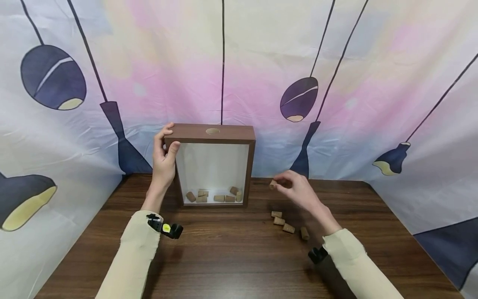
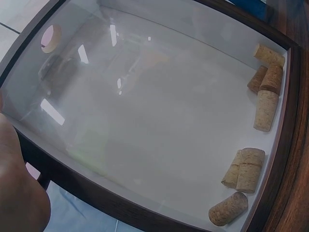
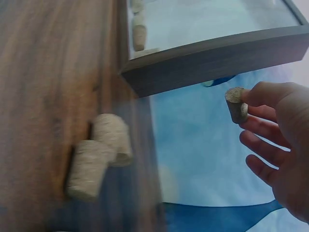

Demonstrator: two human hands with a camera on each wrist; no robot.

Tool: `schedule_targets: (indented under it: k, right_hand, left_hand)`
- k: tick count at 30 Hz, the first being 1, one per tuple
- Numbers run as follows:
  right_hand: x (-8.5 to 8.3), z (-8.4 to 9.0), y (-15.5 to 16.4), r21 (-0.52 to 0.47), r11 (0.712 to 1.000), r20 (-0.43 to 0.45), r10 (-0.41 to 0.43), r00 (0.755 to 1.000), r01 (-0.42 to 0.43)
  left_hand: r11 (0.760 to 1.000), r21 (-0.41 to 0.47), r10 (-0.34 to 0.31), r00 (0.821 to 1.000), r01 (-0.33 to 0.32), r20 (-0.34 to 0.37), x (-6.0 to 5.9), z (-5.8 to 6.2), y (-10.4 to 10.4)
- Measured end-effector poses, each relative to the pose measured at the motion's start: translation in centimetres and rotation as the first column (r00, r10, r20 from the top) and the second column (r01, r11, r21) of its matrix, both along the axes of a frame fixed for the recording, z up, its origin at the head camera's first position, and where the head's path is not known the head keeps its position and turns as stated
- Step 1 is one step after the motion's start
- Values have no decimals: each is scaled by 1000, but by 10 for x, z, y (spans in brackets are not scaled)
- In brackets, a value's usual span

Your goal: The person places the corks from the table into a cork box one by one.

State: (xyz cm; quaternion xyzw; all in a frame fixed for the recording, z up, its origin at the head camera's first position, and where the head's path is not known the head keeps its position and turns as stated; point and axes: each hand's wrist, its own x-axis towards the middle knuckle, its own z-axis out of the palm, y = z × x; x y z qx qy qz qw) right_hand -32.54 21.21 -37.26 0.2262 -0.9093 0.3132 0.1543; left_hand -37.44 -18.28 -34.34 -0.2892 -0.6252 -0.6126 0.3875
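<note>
Cork [image 1: 273, 184] in the pinch of the person's right hand [image 1: 296, 189]: that is what I see first through the head view, just right of the box [image 1: 235, 132] and apart from it, near the back of the dark wooden tabletop [image 1: 224, 253]. On the other side, the left hand [image 1: 164, 162] grips the box by its upper left corner, thumb on the front and fingers over the top. I see the box standing upright, with a brown frame, a clear front and a round hole [image 1: 213, 131] in its top. Seven corks [image 1: 219, 198] lie along its floor, and four loose corks [image 1: 288, 228] rest on the tabletop below the right hand. Behind it all hangs a pastel backdrop [image 1: 257, 62] printed with dark lamps. My left wrist view looks through the clear front: four of the seven bunch at one end, three nearer the other, and only a blurred part of the left hand shows at the edge. From the right wrist view I can make out thumb and fingers closed on the cork, the remaining fingers bent, the box's side wall close by, and two of the loose corks touching each other, blurred.
</note>
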Motion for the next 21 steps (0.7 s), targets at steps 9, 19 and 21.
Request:
schedule_targets:
  k: [9,19,21]
  right_hand:
    - [0,32,-5,5,1000,-114,21,993,-20]
    - [1,72,-21,-40,997,-267,47,963,-60]
    - [1,80,-24,-51,997,-298,46,953,-64]
  left_hand:
    - [1000,9,-4,1000,4,-6,-2,-1,-3]
    - [1000,16,-20,1000,20,-14,15,8,5]
    - [1000,18,-22,1000,22,-16,15,8,5]
